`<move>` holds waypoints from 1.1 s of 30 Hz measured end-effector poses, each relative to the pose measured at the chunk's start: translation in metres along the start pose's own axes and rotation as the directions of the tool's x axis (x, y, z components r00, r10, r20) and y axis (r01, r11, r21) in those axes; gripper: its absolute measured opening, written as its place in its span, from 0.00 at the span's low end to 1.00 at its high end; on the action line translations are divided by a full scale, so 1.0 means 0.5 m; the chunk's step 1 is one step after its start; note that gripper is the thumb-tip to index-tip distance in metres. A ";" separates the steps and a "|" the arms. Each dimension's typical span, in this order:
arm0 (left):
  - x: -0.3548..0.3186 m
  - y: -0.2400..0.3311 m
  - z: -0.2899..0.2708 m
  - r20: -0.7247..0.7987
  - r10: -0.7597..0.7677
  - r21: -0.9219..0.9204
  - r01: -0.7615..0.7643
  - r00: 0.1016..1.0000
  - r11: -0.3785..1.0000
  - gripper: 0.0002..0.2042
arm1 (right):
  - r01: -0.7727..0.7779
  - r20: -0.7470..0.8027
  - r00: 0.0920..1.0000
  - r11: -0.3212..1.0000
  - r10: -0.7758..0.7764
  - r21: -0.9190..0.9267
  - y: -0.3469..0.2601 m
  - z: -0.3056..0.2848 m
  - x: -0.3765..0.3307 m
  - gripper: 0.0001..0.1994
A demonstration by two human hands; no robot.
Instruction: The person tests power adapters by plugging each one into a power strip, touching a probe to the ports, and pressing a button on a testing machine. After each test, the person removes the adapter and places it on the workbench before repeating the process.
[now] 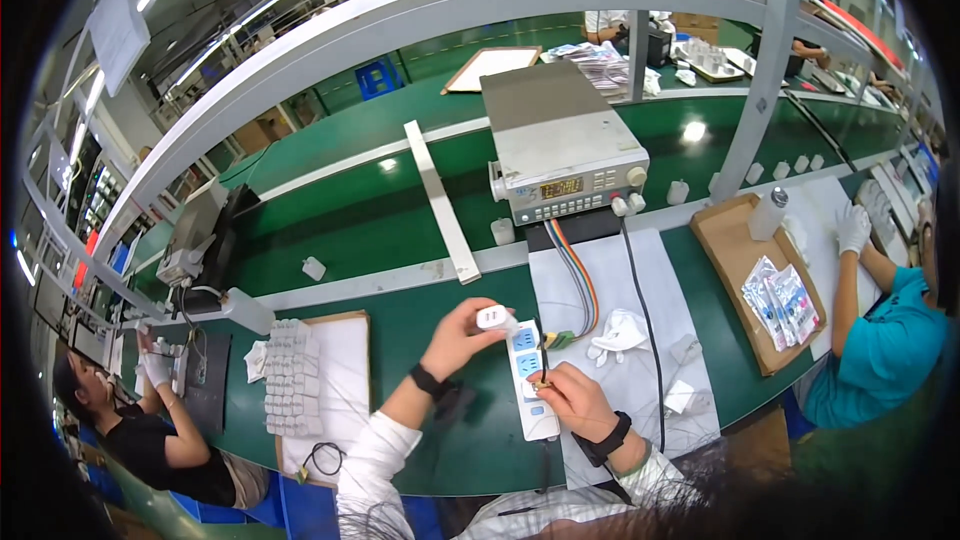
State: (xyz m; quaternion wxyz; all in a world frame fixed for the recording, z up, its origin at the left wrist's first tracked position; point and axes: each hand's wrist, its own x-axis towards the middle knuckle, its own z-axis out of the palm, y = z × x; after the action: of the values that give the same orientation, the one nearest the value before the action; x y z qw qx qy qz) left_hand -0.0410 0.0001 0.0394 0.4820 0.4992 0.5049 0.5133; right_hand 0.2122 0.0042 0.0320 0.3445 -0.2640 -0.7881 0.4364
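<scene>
My left hand grips a white charger with two ports on its face. It holds the charger at the far end of a white power strip with blue sockets. Over the strip's middle, my right hand pinches a small yellowish connector; my fingers partly cover it, so its exact kind is unclear. Rainbow-coloured wires run from a grey bench meter to a small green connector piece beside the strip. A crumpled white glove lies right of it.
To the left, a tray carries rows of white chargers. A cardboard tray with packets and a bottle stands right. A black cable crosses the white sheet. Co-workers sit at left and right.
</scene>
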 end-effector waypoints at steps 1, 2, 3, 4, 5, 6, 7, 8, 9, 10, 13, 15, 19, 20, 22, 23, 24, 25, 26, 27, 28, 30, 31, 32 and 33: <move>0.010 -0.011 0.022 -0.009 -0.009 -0.041 0.008 1.000 0.999 0.19 | 0.004 0.005 1.000 1.000 -0.004 0.016 -0.005 0.000 0.001 0.10; 0.013 -0.014 0.032 -0.003 -0.011 -0.045 0.010 1.000 0.999 0.19 | 0.008 0.012 1.000 0.999 -0.009 0.034 -0.010 -0.002 0.002 0.10; 0.020 -0.016 0.042 -0.028 -0.047 0.190 0.051 0.999 0.981 0.18 | -0.001 0.004 1.000 1.000 0.001 0.026 -0.010 -0.005 0.002 0.10; 0.023 -0.015 0.051 -0.062 -0.073 0.414 0.092 0.995 0.906 0.18 | -0.002 0.007 1.000 1.000 0.002 0.027 -0.012 -0.008 0.002 0.10; 0.025 -0.011 0.058 -0.054 -0.075 0.411 0.090 0.996 0.907 0.18 | -0.002 0.011 1.000 1.000 0.002 0.029 -0.013 -0.011 0.002 0.10; 0.023 -0.004 0.065 -0.049 -0.062 0.432 0.077 0.997 0.899 0.17 | 0.000 0.016 1.000 0.999 -0.001 0.032 -0.013 -0.013 0.003 0.10; 0.021 0.003 0.070 -0.046 -0.048 0.452 0.064 0.998 0.890 0.17 | -0.003 0.013 1.000 1.000 0.003 0.029 -0.010 -0.015 0.002 0.10; 0.020 0.004 0.073 -0.043 -0.034 0.473 0.050 0.998 0.880 0.17 | -0.012 0.010 1.000 1.000 0.012 0.021 -0.008 -0.016 -0.001 0.10; 0.015 -0.003 0.072 -0.047 -0.034 0.475 0.052 0.998 0.879 0.17 | -0.015 0.013 1.000 1.000 0.015 0.017 -0.006 -0.012 -0.002 0.10; 0.010 -0.017 0.073 -0.047 0.060 0.569 -0.022 0.997 0.822 0.17 | -0.018 0.016 1.000 1.000 0.018 0.013 -0.005 -0.009 -0.001 0.10; -0.005 -0.044 0.080 -0.020 0.240 0.730 -0.150 0.971 0.667 0.16 | 0.002 0.017 1.000 1.000 -0.002 0.011 -0.009 -0.010 0.002 0.10; -0.009 -0.045 0.084 -0.065 0.217 0.639 -0.127 0.974 0.759 0.17 | 0.017 0.018 1.000 1.000 -0.017 0.003 -0.012 -0.007 0.002 0.10; -0.056 -0.011 0.085 -0.153 0.280 0.519 -0.164 0.948 0.839 0.19 | 0.009 -0.004 1.000 1.000 -0.009 -0.001 -0.008 -0.012 -0.003 0.10; -0.066 -0.015 0.088 -0.170 0.294 0.502 -0.174 0.941 0.847 0.20 | 0.001 -0.010 1.000 1.000 -0.001 -0.011 -0.008 -0.013 -0.003 0.10; -0.095 -0.023 0.090 -0.081 0.307 0.473 -0.235 0.948 0.850 0.20 | -0.015 -0.010 1.000 1.000 0.015 -0.017 -0.015 -0.002 -0.004 0.09; -0.106 -0.032 0.096 0.033 0.303 0.450 -0.285 0.952 0.846 0.21 | -0.017 -0.010 1.000 1.000 0.017 -0.021 -0.012 0.002 -0.004 0.09; -0.116 -0.038 0.102 0.140 0.299 0.423 -0.330 0.944 0.844 0.21 | 0.014 -0.029 0.999 0.999 -0.015 -0.041 -0.006 0.005 -0.003 0.09; -0.123 -0.045 0.109 0.135 0.298 0.421 -0.327 0.945 0.846 0.21 | 0.044 -0.047 0.998 0.997 -0.046 -0.061 0.000 0.008 -0.004 0.09; -0.128 -0.054 0.116 0.113 0.283 0.486 -0.301 0.953 0.820 0.21 | 0.072 -0.065 0.995 0.994 -0.077 -0.082 0.003 0.009 -0.006 0.08; -0.130 -0.061 0.121 0.090 0.267 0.549 -0.271 0.960 0.791 0.21 | 0.069 -0.058 0.996 0.994 -0.074 -0.082 0.000 0.008 -0.006 0.08; -0.133 -0.065 0.123 0.066 0.251 0.608 -0.239 0.966 0.757 0.22 | 0.091 -0.105 0.990 0.993 -0.098 -0.072 -0.006 0.002 -0.005 0.08; -0.129 -0.062 0.126 0.058 0.233 0.617 -0.218 0.971 0.756 0.21 | 0.135 -0.199 0.969 0.989 -0.144 -0.057 -0.029 -0.015 0.004 0.07; -0.132 -0.055 0.129 0.050 0.213 0.631 -0.196 0.976 0.751 0.21 | 0.132 -0.189 0.972 0.990 -0.140 -0.054 -0.051 -0.026 0.018 0.07; -0.138 -0.051 0.133 0.041 0.193 0.645 -0.174 0.980 0.744 0.21 | 0.165 -0.263 0.950 0.986 -0.167 -0.028 -0.075 -0.042 0.043 0.07; -0.142 -0.054 0.133 0.039 0.192 0.643 -0.172 0.981 0.746 0.21 | 0.201 -0.344 0.919 0.980 -0.192 -0.011 -0.090 -0.050 0.068 0.07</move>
State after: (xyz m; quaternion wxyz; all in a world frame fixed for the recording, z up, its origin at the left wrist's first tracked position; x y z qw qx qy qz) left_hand 0.0278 -0.0677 0.0098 0.2218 0.6731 0.6061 0.3612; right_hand 0.2055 0.0195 0.0915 0.5220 -0.2515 -0.7329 0.3564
